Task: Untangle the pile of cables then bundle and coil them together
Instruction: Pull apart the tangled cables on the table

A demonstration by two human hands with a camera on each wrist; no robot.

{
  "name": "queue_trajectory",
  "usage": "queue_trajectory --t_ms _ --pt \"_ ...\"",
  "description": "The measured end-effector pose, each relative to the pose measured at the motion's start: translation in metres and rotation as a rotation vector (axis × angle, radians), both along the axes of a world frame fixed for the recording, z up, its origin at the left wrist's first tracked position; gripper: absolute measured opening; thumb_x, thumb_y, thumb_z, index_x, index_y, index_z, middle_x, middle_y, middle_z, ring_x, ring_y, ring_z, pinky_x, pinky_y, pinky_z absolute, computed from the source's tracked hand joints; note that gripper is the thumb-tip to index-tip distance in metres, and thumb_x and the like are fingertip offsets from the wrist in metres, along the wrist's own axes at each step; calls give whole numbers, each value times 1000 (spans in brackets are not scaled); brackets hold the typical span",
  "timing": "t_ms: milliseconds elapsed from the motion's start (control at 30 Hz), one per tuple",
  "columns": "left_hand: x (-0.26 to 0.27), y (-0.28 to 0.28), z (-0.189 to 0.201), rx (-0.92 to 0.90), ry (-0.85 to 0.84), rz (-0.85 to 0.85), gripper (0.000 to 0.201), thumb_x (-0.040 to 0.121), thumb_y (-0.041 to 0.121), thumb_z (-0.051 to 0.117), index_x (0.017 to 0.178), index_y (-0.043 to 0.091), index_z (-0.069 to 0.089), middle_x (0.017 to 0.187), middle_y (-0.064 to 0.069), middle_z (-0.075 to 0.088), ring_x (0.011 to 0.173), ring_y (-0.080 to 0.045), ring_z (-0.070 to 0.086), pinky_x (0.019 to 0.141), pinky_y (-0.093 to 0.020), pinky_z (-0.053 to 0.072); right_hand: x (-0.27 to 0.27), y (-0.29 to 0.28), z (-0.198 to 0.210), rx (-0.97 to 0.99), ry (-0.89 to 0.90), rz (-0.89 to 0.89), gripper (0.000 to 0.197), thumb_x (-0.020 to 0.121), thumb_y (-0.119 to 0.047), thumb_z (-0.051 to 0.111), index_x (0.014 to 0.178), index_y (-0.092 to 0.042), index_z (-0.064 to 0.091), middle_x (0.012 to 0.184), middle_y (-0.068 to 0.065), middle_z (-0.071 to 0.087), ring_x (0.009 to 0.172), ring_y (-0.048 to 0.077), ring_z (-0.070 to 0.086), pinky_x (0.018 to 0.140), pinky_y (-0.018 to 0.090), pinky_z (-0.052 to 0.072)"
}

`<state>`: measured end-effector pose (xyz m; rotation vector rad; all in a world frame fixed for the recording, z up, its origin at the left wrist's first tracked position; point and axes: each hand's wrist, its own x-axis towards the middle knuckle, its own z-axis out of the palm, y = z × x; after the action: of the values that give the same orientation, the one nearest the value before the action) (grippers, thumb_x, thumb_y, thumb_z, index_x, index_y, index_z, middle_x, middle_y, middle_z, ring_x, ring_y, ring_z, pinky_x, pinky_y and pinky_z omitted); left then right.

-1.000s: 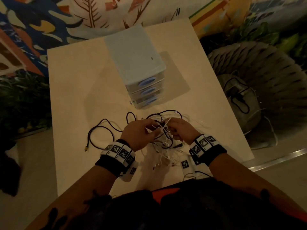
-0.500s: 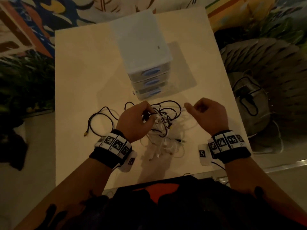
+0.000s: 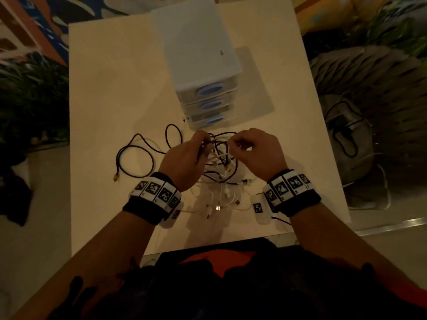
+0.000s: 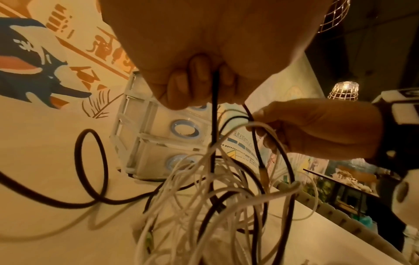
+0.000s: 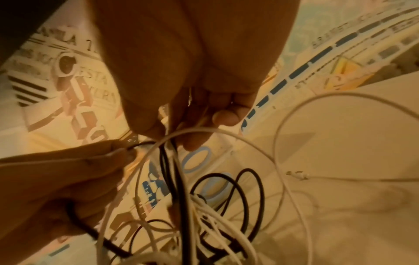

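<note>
A tangle of black and white cables (image 3: pixel 219 172) lies on the table, partly lifted between my hands. My left hand (image 3: pixel 203 140) holds the top of the tangle, fingers curled round a black cable (image 4: pixel 214 107), as the left wrist view shows. Close beside it, my right hand (image 3: pixel 232 143) pinches a white cable (image 5: pixel 204 130) together with black strands (image 5: pixel 165 157). One black cable loop (image 3: pixel 129 153) trails off to the left and ends in a gold plug (image 3: pixel 115 177). White plug ends (image 3: pixel 227 195) lie below the hands.
A white drawer unit (image 3: pixel 201 65) with blue handles stands just beyond the hands. The pale table (image 3: pixel 104 88) ends close to my body. A wicker seat (image 3: pixel 369 77) with a grey bag (image 3: pixel 346 135) stands off the right edge.
My right hand, which had pulled away to the right half a second ago, has come back to the tangle beside the left hand. The left hand has kept its hold.
</note>
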<state>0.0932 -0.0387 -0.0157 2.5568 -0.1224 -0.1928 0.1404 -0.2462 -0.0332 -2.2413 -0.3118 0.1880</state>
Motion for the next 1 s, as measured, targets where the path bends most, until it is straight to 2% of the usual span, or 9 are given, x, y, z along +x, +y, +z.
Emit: queue_trajectory --t_ms 100,233,333,500,633,700,833,933,1000 --pt "0 8 2 -76 -2 49 24 108 38 31 109 20 46 69 7 49 56 -15 44 54 -32 28 5 -16 -10 -25 46 -131 15 90 -38 69 88 -24 73 85 -5 71 76 12 66 77 41 57" --pt "1 13 -2 -242 7 76 21 109 38 31 104 25 48 76 9 53 64 -10 51 60 -35 40 5 -22 -16 -136 89 -78 17 93 -40 65 90 -25 73 90 -6 71 75 12 66 77 37 55" --pt "2 14 -5 -347 19 120 23 107 39 33 103 28 53 81 5 60 66 -15 58 64 -41 51 9 -21 -19 -131 89 -107 20 97 -40 60 94 -24 71 94 -5 70 74 12 66 74 33 53" --pt "-6 18 -10 -481 74 133 23 104 32 40 106 25 62 93 -2 64 73 -18 66 69 -44 56 11 -19 -26 5 102 -215 19 101 -33 54 96 -17 63 90 -3 70 74 18 68 69 33 54" --pt "-12 23 -10 -641 116 213 24 103 28 41 104 19 63 101 -8 68 88 -24 71 74 -49 58 15 -23 -25 204 254 -293 19 106 -29 44 99 -14 54 75 -1 72 59 16 69 55 22 47" --pt "-14 24 -8 -759 129 278 26 103 26 39 102 12 60 104 -10 69 92 -28 72 78 -50 57 17 -31 -27 153 289 -218 19 105 -30 46 98 -15 55 76 -2 73 63 15 70 59 24 48" --pt "-13 21 -6 -924 78 404 24 103 24 37 96 10 55 105 -15 68 97 -35 71 80 -41 57 13 -42 -35 -187 202 -25 21 98 -38 57 92 -20 65 83 -4 71 77 16 64 75 36 52" --pt "-10 20 -6 -950 72 428 24 98 18 37 88 7 55 101 -15 67 96 -33 71 83 -39 57 11 -42 -33 -165 191 -52 14 96 -37 61 99 -24 65 85 -5 70 76 14 63 75 32 51" --pt "-11 20 -8 -924 97 408 27 95 16 38 92 0 59 100 -15 68 95 -30 71 84 -40 57 11 -41 -28 -3 278 -92 17 100 -38 55 111 -29 63 81 -1 73 74 17 68 71 30 52"
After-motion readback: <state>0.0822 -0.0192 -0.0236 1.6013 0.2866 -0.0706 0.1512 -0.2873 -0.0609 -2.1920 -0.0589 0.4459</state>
